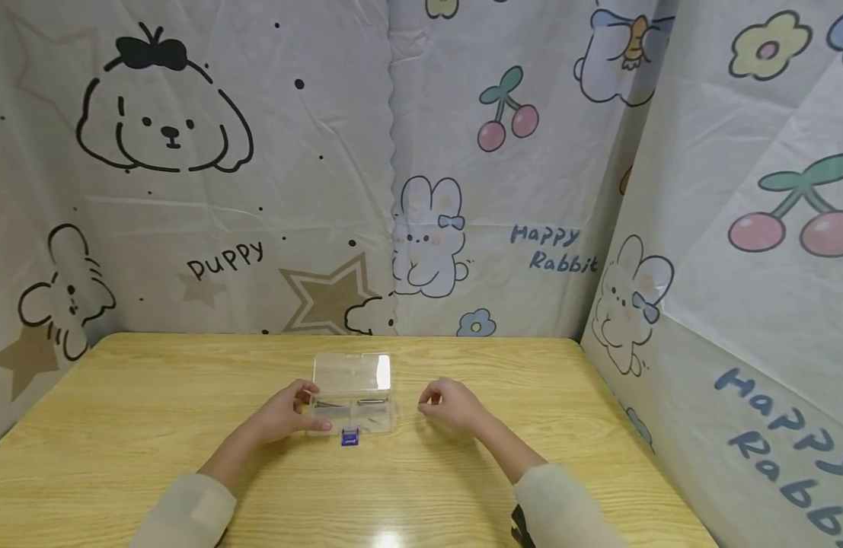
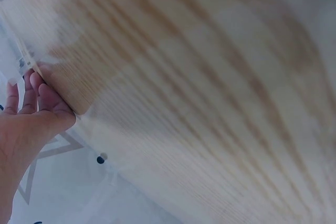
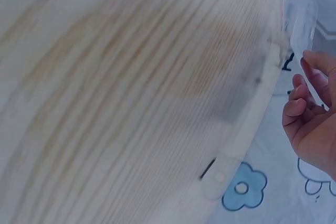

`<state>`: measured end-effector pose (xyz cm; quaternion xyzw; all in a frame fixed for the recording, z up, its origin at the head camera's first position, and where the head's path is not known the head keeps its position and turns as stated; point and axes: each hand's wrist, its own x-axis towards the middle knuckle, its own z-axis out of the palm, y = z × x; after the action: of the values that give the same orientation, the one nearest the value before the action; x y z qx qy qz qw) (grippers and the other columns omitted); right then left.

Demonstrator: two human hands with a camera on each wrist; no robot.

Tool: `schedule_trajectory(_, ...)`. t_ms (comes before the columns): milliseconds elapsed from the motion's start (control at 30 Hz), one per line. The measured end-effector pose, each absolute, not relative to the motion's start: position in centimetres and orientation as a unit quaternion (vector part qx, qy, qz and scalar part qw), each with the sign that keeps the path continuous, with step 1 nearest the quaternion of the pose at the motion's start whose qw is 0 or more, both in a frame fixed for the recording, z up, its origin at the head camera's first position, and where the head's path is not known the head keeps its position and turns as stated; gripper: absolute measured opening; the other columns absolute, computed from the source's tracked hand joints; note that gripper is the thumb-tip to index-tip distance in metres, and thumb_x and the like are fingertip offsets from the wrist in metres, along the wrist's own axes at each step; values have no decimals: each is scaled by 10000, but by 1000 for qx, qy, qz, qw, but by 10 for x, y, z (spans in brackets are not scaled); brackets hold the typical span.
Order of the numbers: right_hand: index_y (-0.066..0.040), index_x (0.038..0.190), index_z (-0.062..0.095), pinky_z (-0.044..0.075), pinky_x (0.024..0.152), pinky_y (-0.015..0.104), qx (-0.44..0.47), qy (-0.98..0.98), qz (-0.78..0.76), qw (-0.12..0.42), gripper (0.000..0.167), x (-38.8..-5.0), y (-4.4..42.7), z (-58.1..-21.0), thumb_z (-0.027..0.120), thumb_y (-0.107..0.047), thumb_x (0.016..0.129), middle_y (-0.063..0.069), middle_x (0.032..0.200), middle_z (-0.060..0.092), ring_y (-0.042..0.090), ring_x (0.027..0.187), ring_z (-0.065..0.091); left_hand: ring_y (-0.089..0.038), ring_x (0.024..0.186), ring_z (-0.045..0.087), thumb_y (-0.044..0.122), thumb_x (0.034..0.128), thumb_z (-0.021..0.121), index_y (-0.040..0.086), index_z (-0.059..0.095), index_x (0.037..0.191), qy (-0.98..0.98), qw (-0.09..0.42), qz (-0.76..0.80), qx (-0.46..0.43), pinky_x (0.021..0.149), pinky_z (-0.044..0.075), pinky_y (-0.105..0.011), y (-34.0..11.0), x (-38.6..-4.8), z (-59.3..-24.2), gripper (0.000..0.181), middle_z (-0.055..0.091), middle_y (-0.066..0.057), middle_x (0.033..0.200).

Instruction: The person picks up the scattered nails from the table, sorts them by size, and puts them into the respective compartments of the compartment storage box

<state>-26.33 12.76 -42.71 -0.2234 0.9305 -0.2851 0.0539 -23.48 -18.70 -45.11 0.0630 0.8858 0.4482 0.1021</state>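
Observation:
In the head view a clear plastic compartment box (image 1: 373,420) lies on the table, its transparent lid (image 1: 346,373) raised at the back. At the front edge is a blue latch (image 1: 350,437). Thin metal pieces (image 1: 372,401), too small to identify, lie in the compartments. My left hand (image 1: 284,411) grips the box's left side, thumb at the front and fingers farther back. To the right of the box, apart from it, my right hand (image 1: 451,403) hovers with bent fingers (image 3: 298,92). Whether a small thing sits between its fingertips cannot be made out.
The wood-grain table (image 1: 325,502) stretches around the box on every side. Behind it hangs a printed white curtain (image 1: 311,190), and another curtain panel (image 1: 702,320) slopes along the right edge.

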Motion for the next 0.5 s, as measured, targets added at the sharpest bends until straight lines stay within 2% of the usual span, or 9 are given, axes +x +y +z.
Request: schedule_trajectory(500,-93,853,653,359,603,252,-189,937,-290,53,57,-261,178,-427,641,-146,866,-6,753,526,128,689,439,-277,1012,463,342,711,809,32,430,1251,885,102,449,64,857,412,-391,-186,-236,-452,729,481,-177,1207)
